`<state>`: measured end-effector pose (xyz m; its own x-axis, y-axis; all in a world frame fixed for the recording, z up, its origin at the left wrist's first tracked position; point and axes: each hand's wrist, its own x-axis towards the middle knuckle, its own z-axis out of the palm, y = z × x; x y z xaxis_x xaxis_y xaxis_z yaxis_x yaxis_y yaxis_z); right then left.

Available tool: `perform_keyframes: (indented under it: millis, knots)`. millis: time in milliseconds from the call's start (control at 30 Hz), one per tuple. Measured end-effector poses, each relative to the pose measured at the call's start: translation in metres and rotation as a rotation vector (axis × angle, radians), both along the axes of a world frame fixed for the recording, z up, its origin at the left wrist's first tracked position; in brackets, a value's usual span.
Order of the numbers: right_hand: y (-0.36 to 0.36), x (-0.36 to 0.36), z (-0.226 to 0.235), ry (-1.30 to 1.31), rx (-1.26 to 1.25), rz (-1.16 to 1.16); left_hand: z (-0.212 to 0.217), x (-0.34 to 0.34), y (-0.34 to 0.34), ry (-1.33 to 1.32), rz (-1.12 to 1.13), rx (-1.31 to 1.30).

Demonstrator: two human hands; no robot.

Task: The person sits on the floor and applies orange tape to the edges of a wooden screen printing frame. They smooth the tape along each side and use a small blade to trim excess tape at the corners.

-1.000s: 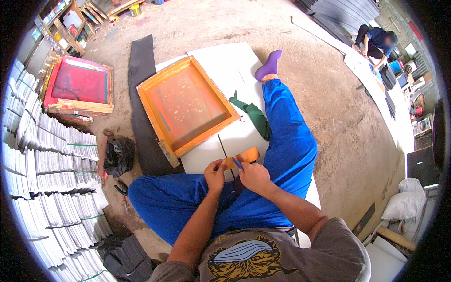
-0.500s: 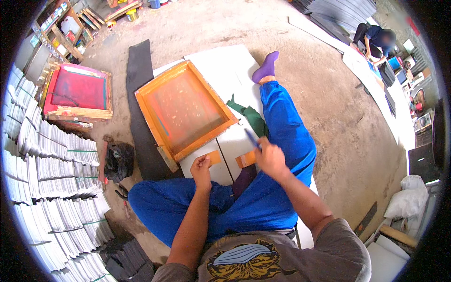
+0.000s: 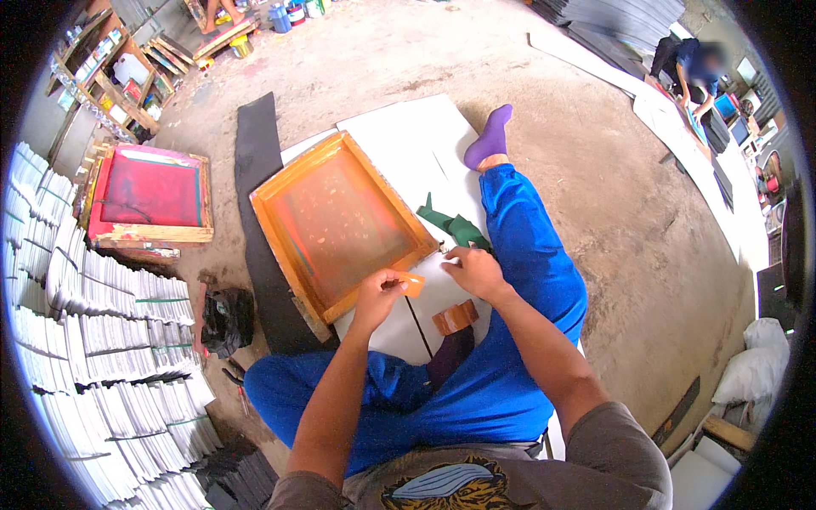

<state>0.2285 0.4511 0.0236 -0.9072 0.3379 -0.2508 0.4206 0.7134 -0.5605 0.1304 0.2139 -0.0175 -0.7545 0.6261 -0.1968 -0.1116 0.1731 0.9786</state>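
Note:
My left hand [image 3: 380,297] pinches a short piece of orange tape [image 3: 412,285] beside the near corner of a wooden-framed printing screen [image 3: 340,212]. To its right, my right hand [image 3: 478,274] hovers over the white board [image 3: 416,319], thumb and forefinger a little apart, and no object shows between them. A roll of brown tape [image 3: 456,317] lies below the right hand, against my dark-socked foot [image 3: 450,357]. Crumpled green material [image 3: 459,228] rests just beyond the right hand, beside my blue-trousered leg [image 3: 531,221]. The screen's mesh is orange with pale spots.
A black mat strip [image 3: 255,161] runs along the screen's left side. Further left are a red screen [image 3: 153,191], stacks of white sheets [image 3: 85,323] and a black bag [image 3: 228,321]. Another person [image 3: 693,72] bends over a long white surface at the far right.
The blue tool in my right hand no longer shows. My left hand has moved right and up with the tape piece, and the right hand has shifted slightly left. The view has tilted slightly.

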Motion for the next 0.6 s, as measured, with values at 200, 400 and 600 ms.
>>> perform_keyframes:
  millis: [200, 400, 600]
  knots:
    - [0.0, -0.028, -0.011, 0.078, -0.353, 0.085, -0.017, -0.033, 0.033, 0.04, -0.193, -0.044]
    - [0.01, -0.029, -0.063, 0.157, -0.453, -0.021, -0.014, -0.056, 0.052, 0.073, -0.253, -0.132]
    - [0.002, -0.036, -0.043, 0.08, -0.398, -0.133, -0.028, -0.07, 0.057, -0.03, -0.265, -0.164]
